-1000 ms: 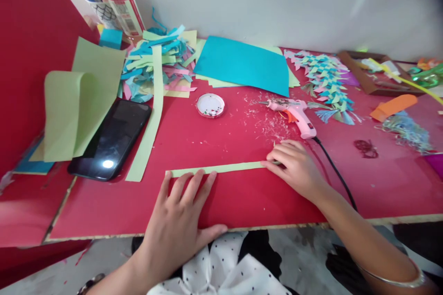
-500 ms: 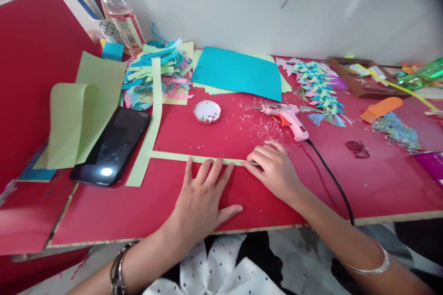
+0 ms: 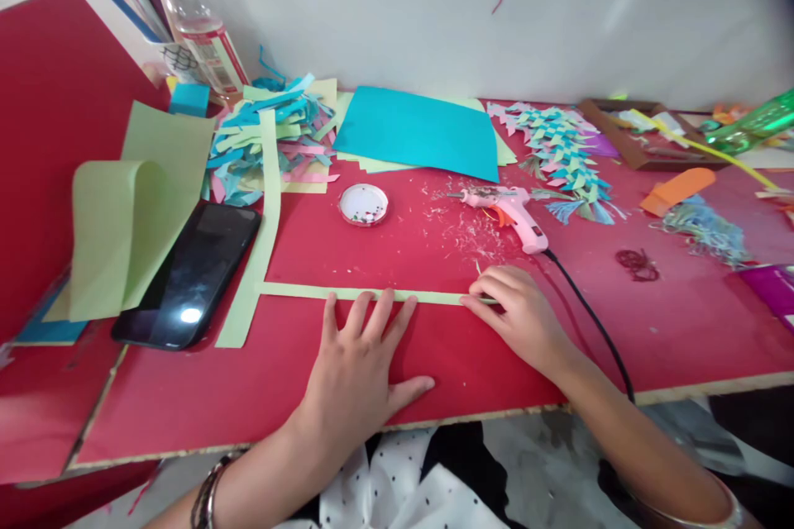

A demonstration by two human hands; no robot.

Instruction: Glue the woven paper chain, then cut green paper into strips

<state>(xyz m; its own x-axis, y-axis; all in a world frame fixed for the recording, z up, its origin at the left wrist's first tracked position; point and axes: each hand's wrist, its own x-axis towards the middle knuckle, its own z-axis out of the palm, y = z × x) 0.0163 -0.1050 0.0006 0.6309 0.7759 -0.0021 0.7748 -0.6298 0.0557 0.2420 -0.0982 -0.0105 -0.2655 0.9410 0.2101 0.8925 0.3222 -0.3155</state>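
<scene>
A narrow pale green paper strip lies left to right across the red tabletop. My left hand rests flat with its fingers spread, the fingertips on the strip's lower edge. At the strip's right end, my right hand pinches the paper between thumb and fingers. A wider pale green strip runs front to back at the narrow strip's left end. Beyond my right hand lies a pink glue gun with a black cord.
A black phone lies at left beside folded green paper. Behind are cut paper strips, a blue sheet, a white lid and a woven paper piece. A brown tray and green bottle stand at right.
My right hand has slid rightward along the narrow strip, still pinching it. My left hand stays spread on the strip. The whole view has shifted slightly.
</scene>
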